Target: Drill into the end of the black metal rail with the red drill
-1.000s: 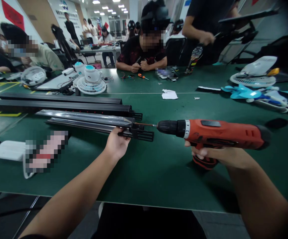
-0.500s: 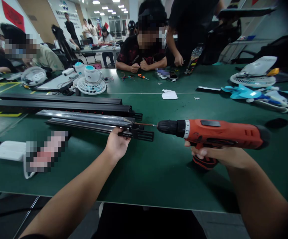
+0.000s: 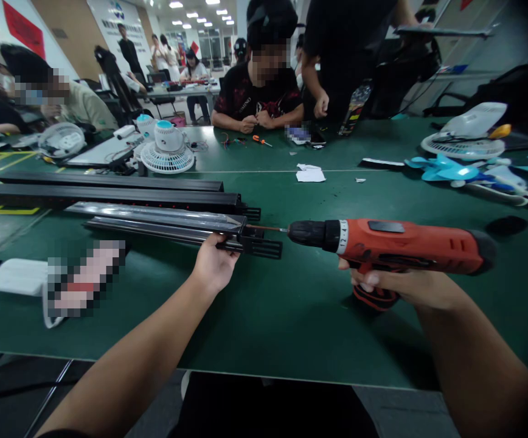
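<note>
Left of centre on the green table (image 3: 291, 322), the left hand (image 3: 216, 264) grips two dark bars (image 3: 168, 214) near their right end. Further right, the right hand (image 3: 407, 286) holds a red drill (image 3: 410, 244), bit (image 3: 267, 229) at that end. Drilling or screwing seems underway; next calls for steady, straight pressure.

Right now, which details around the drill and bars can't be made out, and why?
All in the head view:
- Drill bit: tip hidden at the shiny bar.
- Right hand: some fingers hidden behind the drill.
- Long black bar: left end cut off by the picture edge.
</note>
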`<action>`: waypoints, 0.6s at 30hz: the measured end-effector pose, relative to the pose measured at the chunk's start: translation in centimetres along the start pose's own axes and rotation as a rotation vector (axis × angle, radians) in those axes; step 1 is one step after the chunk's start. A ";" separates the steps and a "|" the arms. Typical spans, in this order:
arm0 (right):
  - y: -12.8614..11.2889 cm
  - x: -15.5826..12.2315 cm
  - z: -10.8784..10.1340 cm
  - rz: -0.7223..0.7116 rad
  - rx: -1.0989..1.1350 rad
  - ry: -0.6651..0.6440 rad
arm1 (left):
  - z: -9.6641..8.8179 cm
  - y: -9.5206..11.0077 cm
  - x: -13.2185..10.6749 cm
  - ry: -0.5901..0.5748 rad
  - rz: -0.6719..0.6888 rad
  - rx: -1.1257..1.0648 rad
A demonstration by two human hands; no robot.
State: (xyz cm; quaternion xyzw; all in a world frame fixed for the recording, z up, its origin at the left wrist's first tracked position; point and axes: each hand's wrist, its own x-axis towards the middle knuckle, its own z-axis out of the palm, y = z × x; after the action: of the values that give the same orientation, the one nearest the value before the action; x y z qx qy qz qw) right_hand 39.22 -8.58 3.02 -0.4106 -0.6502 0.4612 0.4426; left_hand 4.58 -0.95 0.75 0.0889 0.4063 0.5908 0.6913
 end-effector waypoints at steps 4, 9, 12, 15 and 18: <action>-0.1 0.0 -0.1 0.004 -0.016 0.008 | -0.2 0.0 0.2 -0.007 -0.010 -0.005; 0.0 0.0 -0.4 0.000 -0.017 -0.041 | -0.5 -0.1 0.6 -0.012 0.002 -0.004; 0.1 0.0 -0.4 -0.002 -0.023 -0.029 | -0.4 -0.1 0.5 -0.020 0.003 0.004; 0.1 0.0 -0.3 -0.019 -0.030 -0.011 | -0.2 -0.1 0.2 -0.003 -0.006 0.004; 0.3 -0.1 -0.1 -0.037 -0.027 -0.005 | -0.1 0.0 0.1 0.001 -0.007 0.002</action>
State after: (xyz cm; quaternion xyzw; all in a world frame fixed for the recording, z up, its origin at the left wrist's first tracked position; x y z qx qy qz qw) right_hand 39.40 -8.56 2.75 -0.4034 -0.6650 0.4452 0.4437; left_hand 4.50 -0.93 0.61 0.0881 0.4075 0.5881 0.6931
